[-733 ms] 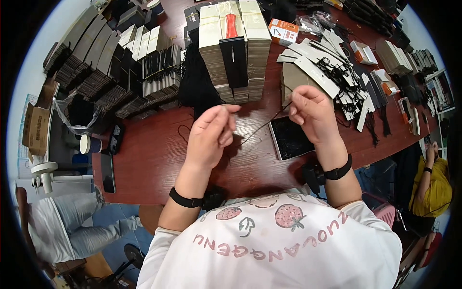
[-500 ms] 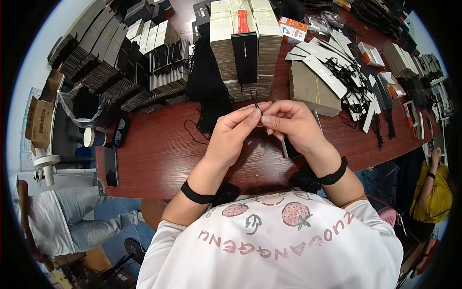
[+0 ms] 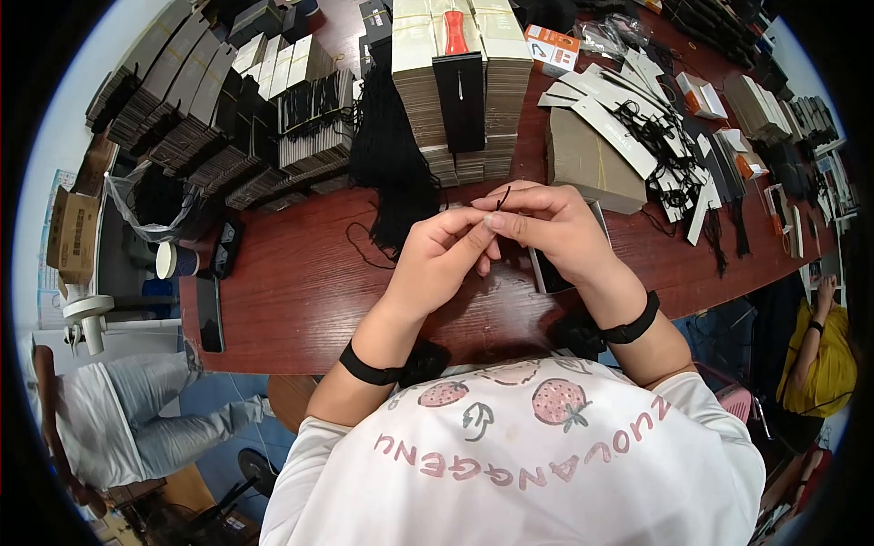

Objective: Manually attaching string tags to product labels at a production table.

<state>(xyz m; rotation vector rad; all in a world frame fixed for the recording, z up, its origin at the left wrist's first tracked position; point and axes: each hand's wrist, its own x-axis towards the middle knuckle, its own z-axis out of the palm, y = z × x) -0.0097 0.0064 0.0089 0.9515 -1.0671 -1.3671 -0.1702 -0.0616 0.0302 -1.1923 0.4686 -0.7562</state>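
Note:
Over the near middle of the table, my left hand (image 3: 446, 259) and my right hand (image 3: 555, 232) meet at the fingertips. Between them they pinch a thin black cord (image 3: 503, 197), whose short end sticks up above the thumbs. The rest of it is hidden by the fingers. Just beyond my hands, a black card (image 3: 458, 114) leans against tall stacks of tags (image 3: 414, 105). A red-handled tool (image 3: 455, 35) with a thin metal shaft lies at its top. Left of the stacks, a thick bundle of black cords (image 3: 387, 155) spills onto the table.
Banded card stacks (image 3: 314, 146) fill the back left. A brown card stack (image 3: 592, 159), loose white tags (image 3: 619, 141) with black cords and an orange-white box (image 3: 551, 50) lie right. A phone (image 3: 210, 314) sits at the left edge. Other people (image 3: 815, 364) are at both sides.
The cord's visible end has shifted slightly right and now stands above my right fingertips. My right fingers have curled over it; both hands stay together.

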